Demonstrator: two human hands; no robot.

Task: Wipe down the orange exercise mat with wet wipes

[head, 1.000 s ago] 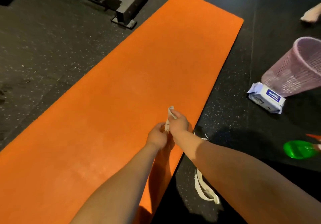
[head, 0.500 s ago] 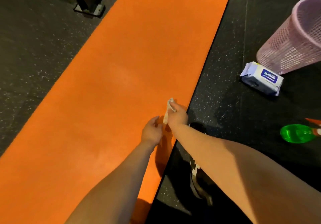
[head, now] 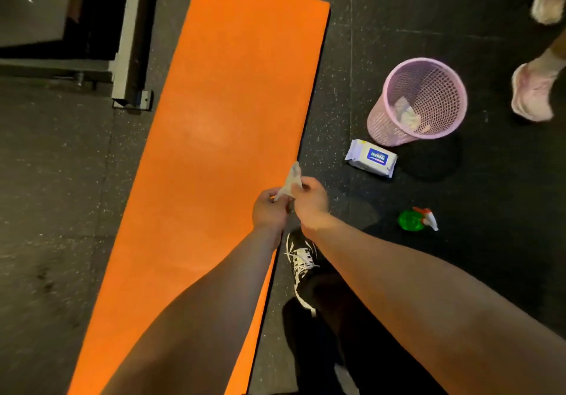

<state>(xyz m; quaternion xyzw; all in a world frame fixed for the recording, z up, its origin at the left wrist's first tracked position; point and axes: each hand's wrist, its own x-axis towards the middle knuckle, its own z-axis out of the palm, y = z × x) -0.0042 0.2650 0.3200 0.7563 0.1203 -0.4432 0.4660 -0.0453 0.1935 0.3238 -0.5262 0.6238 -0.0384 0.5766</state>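
**Both hands on one limp wipe above the mat's edge**

At centre frame, the left hand (head: 269,210) and the right hand (head: 311,203) are held together, each pinching the same wet wipe (head: 291,181), which stands up between them as a twisted, crumpled strip. The wipe is off the surface, over the right edge of the orange exercise mat (head: 232,103), which lies flat on the dark floor and runs from the lower left to the top centre of the frame.

The wipe looks thin, soft and damp, so it will likely bunch and cling to itself. Pulling two corners apart should open it, and a flat palm would then press it down better than fingertips. The mat seems a pliable, grippy foam sheet that may creep or ripple under hard strokes.

At right are the pack of wet wipes (head: 371,158), a pink mesh wastebasket (head: 378,125) with used wipes inside, and a green spray bottle (head: 412,220).
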